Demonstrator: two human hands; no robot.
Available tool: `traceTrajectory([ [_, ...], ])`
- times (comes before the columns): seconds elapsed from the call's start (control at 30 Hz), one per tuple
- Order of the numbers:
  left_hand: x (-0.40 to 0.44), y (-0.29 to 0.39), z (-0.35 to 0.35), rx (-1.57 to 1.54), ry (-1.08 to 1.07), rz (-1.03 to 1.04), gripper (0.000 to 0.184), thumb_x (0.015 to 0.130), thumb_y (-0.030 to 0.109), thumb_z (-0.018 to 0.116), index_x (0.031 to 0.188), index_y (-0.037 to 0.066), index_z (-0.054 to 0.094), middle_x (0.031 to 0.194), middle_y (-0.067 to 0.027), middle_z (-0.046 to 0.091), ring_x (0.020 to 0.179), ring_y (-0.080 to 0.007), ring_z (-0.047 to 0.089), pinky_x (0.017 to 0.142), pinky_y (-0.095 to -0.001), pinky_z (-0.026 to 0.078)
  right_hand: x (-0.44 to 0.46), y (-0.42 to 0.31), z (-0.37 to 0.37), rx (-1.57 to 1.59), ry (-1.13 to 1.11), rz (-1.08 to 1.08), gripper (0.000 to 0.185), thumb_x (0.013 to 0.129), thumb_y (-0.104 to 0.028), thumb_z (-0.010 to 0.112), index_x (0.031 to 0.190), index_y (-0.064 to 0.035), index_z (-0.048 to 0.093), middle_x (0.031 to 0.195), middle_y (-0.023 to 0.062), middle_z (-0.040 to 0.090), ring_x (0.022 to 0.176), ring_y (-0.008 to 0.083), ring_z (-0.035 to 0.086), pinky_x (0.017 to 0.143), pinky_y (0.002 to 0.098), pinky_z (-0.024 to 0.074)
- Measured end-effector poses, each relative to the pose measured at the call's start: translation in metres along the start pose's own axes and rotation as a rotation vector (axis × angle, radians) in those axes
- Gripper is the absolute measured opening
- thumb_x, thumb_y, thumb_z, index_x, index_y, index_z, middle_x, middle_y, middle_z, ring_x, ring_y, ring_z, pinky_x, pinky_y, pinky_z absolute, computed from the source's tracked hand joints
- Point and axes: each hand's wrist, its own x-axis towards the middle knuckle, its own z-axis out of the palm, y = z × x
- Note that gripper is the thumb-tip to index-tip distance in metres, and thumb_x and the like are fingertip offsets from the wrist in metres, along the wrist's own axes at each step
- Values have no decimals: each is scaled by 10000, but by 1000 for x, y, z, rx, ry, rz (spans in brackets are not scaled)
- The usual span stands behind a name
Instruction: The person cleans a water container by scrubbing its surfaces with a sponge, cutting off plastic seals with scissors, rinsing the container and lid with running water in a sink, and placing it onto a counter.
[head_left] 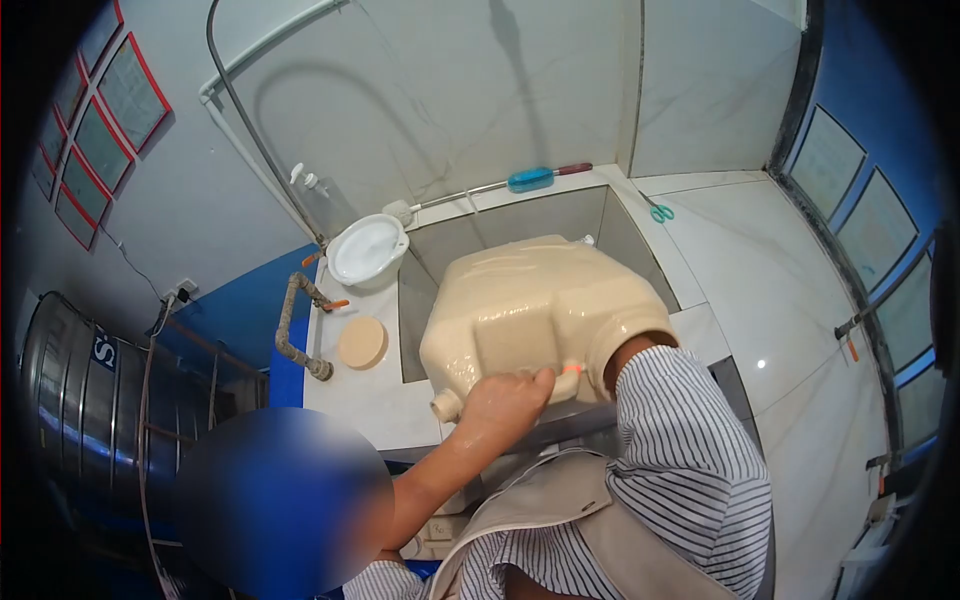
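Observation:
A big beige plastic jug (pixel 500 290), wet and shiny, lies on its side over the sink (pixel 645 235), its wide mouth facing right. My left hand (pixel 505 405) is closed at the jug's handle (pixel 568 385), near a small reddish-orange spot. My right arm, in a striped sleeve, reaches into the wide mouth. Only the wrist of my right hand (pixel 627 352) shows at the rim; the fingers are hidden inside. A small spout (pixel 446 405) sticks out at the jug's lower left. On the counter to the left lies a round beige lid (pixel 363 343).
A white basin (pixel 398 255) holding whitish liquid stands by a pump bottle (pixel 318 190). Behind the sink lie a long-handled brush (pixel 460 195) and a blue brush (pixel 530 179). Teal scissors (pixel 660 212) rest at right. A pipe (pixel 287 325) rises at left; a blurred patch covers the lower left.

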Motion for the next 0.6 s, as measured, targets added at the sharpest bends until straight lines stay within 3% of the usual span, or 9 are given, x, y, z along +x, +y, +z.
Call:
traceTrajectory([
  [0.13, 32, -13, 4, -99, -81, -136, 146, 702, 127, 606, 785, 50, 514, 676, -152, 623, 588, -296, 632, 512, -401, 495, -42, 25, 6, -214, -134, 19, 295, 672, -179, 712, 942, -62, 692, 1035, 97, 657, 967, 257, 621, 764, 350, 504],
  [0.3, 65, -49, 35, -94, -22, -106, 123, 709, 116, 597, 800, 35, 573, 717, -167, 639, 699, -318, 651, 600, -412, 514, -84, 39, 16, -508, -197, 31, 316, 663, -188, 725, 951, -63, 692, 1033, 92, 660, 967, 253, 623, 766, 350, 503],
  [0.6, 84, -62, 54, -16, -208, -58, 140, 715, 111, 603, 806, 6, 620, 795, -201, 648, 751, -321, 655, 641, -421, 522, -111, 65, 25, -712, -197, 39, 353, 647, -203, 746, 968, -66, 692, 1030, 83, 665, 968, 247, 626, 770, 349, 502],
])
